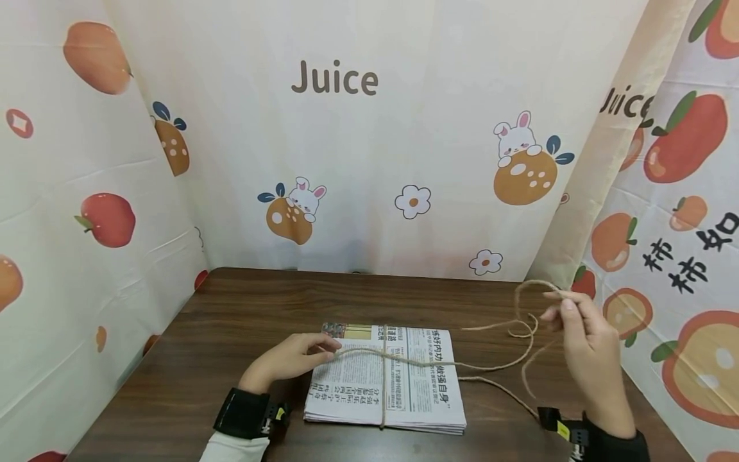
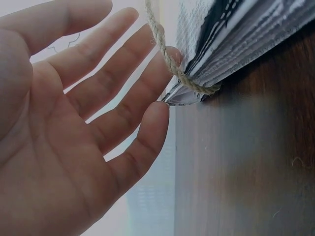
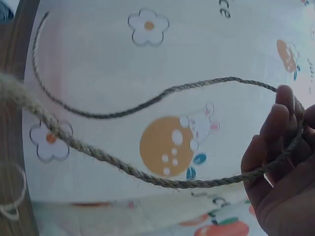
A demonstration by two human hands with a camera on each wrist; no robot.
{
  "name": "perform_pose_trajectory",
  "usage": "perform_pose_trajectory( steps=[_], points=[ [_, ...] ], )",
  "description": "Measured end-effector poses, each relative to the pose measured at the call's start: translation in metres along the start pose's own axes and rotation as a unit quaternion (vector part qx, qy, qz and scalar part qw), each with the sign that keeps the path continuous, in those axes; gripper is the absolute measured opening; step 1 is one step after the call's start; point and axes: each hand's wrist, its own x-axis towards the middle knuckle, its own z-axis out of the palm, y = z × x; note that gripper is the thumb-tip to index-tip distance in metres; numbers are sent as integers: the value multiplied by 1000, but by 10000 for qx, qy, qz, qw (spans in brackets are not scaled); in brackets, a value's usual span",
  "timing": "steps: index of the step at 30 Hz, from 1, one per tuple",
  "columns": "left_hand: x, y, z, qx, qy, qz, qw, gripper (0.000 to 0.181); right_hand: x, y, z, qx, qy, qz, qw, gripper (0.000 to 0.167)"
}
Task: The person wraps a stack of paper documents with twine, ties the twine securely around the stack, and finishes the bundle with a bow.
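Note:
A stack of folded newspapers (image 1: 358, 385) lies on the table, with one strand of twine (image 1: 383, 391) running down across it and another strand (image 1: 427, 364) crossing it sideways. My left hand (image 1: 291, 357) is at the stack's left edge, fingers extended; in the left wrist view the hand (image 2: 93, 108) has its fingertips by the twine (image 2: 170, 61) where it bends round the paper edge (image 2: 236, 44). Raised at the right, my right hand (image 1: 591, 350) pinches the twine; in the right wrist view the twine (image 3: 182, 184) loops through the curled fingers of the hand (image 3: 283, 187).
Loose twine (image 1: 502, 388) curves over the brown wooden table (image 1: 231, 321) right of the stack. Printed curtains (image 1: 369, 141) with fruit and rabbits stand behind the table and at both sides.

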Motion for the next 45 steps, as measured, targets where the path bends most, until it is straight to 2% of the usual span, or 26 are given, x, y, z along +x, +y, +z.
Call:
perform_pose_trajectory(
  steps=[7,14,21,24,30,35,41,45],
  points=[
    [4,4,2,16,118,65,9999,32,2,-18,31,827,-957,-287,9916,30],
    [11,5,12,20,-43,201,9998,29,4,-34,63,1565,-1608,-362,9738,33],
    [18,9,20,73,-96,224,9997,27,7,-41,98,1903,-2138,-762,9551,34],
    [20,8,23,159,-103,286,9994,27,8,-39,111,1906,-2431,-855,9472,34],
    [23,7,27,163,-21,262,9995,22,8,-31,127,1807,-2991,-605,9350,32],
    [27,9,25,226,116,261,9993,18,9,-25,131,1715,-3184,-720,9295,30],
    [47,19,15,673,207,372,9968,16,11,-17,133,1418,-3370,-752,9277,24],
    [63,22,13,978,39,320,9947,18,7,-12,133,1151,-3501,-774,9264,22]
  ],
)
